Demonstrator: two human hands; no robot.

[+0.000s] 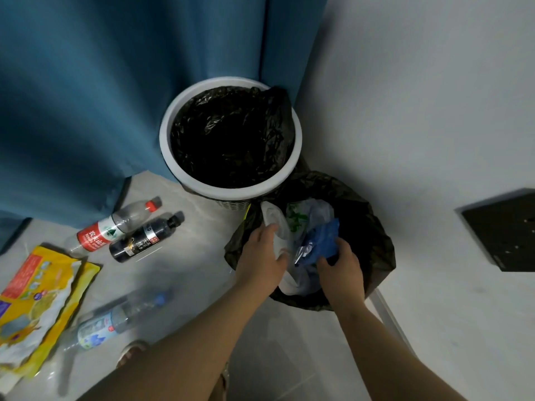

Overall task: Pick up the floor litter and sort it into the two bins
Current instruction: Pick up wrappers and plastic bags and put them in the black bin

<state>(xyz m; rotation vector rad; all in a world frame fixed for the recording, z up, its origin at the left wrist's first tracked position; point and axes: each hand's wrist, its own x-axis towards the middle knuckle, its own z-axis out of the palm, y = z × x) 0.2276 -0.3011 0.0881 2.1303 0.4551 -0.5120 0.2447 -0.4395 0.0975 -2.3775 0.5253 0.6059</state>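
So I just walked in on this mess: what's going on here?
A person is sorting litter. The left hand holds a white bag and the right hand grips a blue bag, both over the near bin. The white bin shows only its black liner. Three bottles and a yellow packet lie on the floor.

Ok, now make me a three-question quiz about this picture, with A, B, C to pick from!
1. Where are the left hand and right hand? A in pockets B at the nearer bin C on a broom
2. How many bottles lie on the floor? A one B five C three
3. The white-rimmed bin is: A upright, lined in black B tipped over C lidded
B: they grip a white bag and a blue bag in it. C: red-capped, dark, blue-capped. A: its open mouth faces up.
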